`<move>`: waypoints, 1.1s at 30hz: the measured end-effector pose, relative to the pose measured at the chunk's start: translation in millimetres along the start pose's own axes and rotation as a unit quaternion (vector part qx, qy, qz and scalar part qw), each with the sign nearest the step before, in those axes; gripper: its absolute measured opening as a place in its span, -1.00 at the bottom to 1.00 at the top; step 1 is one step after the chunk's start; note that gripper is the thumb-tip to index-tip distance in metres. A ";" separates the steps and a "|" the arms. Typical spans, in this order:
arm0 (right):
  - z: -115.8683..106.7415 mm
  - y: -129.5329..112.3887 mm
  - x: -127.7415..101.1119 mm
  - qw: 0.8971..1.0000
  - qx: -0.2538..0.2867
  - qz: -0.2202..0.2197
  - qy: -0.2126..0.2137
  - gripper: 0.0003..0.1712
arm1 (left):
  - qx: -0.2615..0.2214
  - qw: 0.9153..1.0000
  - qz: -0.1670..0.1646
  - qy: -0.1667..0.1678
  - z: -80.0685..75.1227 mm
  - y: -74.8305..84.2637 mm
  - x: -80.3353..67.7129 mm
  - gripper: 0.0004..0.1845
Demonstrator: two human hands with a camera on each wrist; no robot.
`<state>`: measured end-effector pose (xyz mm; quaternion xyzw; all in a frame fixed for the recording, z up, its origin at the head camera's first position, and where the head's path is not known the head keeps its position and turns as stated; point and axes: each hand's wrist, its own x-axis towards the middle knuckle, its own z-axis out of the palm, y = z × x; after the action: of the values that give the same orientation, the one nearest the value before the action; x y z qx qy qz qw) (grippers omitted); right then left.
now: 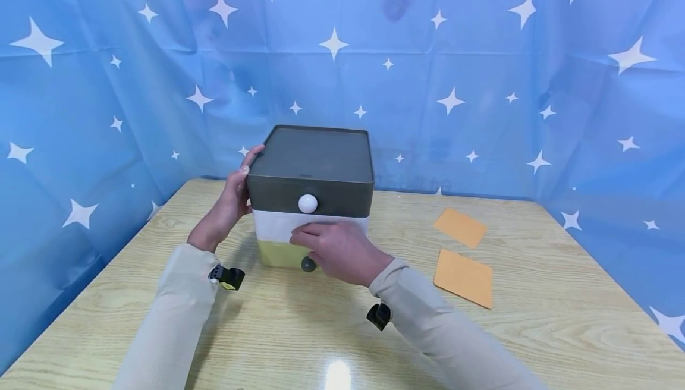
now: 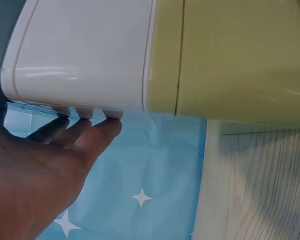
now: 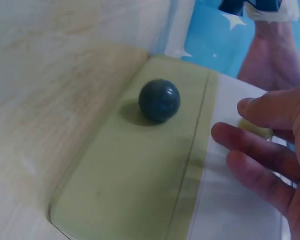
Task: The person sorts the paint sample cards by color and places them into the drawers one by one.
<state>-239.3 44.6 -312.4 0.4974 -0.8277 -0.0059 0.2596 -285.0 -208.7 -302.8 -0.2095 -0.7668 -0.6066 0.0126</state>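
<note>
A small chest with three drawers stands on the table. Its top tier (image 1: pixel 310 194) is dark grey with a white knob (image 1: pixel 307 203). The middle drawer (image 2: pixel 85 50) is white, and the bottom drawer (image 3: pixel 120 165) is yellow-green with a dark knob (image 3: pixel 159 100). My left hand (image 1: pixel 227 203) rests against the chest's left side, fingers fairly straight and touching the wall. In front of the white drawer, my right hand (image 1: pixel 339 250) holds its yellowish knob (image 3: pixel 255 129) between thumb and fingers. The hand hides this knob in the head view.
Two orange square pieces lie on the table to the right, one farther back (image 1: pixel 461 227) and one nearer (image 1: pixel 463 278). The wooden table (image 1: pixel 556 271) ends at a blue curtain (image 1: pixel 396 81) with white stars, behind and at both sides.
</note>
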 end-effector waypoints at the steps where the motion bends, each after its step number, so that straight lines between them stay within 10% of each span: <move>1: 0.1 -1.4 -0.9 1.000 0.001 -0.002 -0.003 -0.60 | 0.001 1.000 -0.001 0.001 -0.1 -0.2 0.0 -0.38; 33: 39.0 -15.2 -1.1 0.989 -0.052 -0.022 -0.137 -0.69 | 0.001 1.000 -0.001 0.000 0.1 -1.1 0.9 -0.39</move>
<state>-243.5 28.1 -350.8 0.4962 -0.8426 -0.1227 0.1695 -286.2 -208.5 -303.6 -0.2093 -0.7676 -0.6057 0.0121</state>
